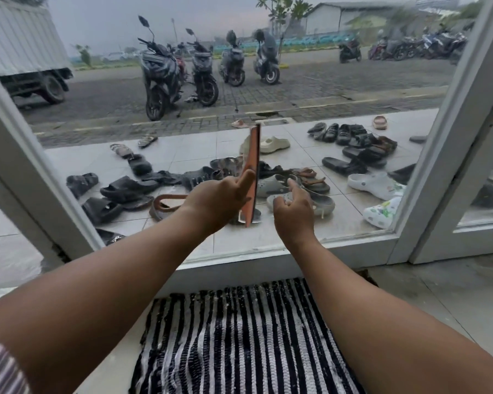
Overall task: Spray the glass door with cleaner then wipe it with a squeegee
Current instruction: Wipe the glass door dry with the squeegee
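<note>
The left grip (217, 200) covers the handle of the squeegee (254, 166); its fingers beyond the blade are hidden. Contact between blade and glass door (353, 89) cannot be determined. The truck (20, 52) is cut off by the left edge, the mat (239, 336) by the bottom edge. Far motorbikes (416, 45), upper right, are blurred by streaks.

Left hand (217, 200) grips the squeegee (254, 155), right hand (293, 213) loosely curled.

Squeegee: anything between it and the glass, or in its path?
Nothing visible between the squeegee and the glass door; the left hand holds it upright at the pane. The empty right hand sits just right of it and could block a rightward stroke. Shoes lie outside.
</note>
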